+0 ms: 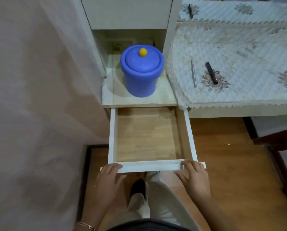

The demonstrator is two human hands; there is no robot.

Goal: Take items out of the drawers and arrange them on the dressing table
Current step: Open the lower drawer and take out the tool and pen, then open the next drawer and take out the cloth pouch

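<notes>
One drawer (147, 135), one blue jar (142, 72), three pens (211, 73)

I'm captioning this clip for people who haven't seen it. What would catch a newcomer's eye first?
The blue jar with a yellow knob, standing on the glossy shelf above the drawer, stands out most. Below it the open drawer shows only its bare wooden bottom, with the left hand and right hand on its front edge. To the right, a dark pen and a silver pen lie on the quilted cloth.
</notes>
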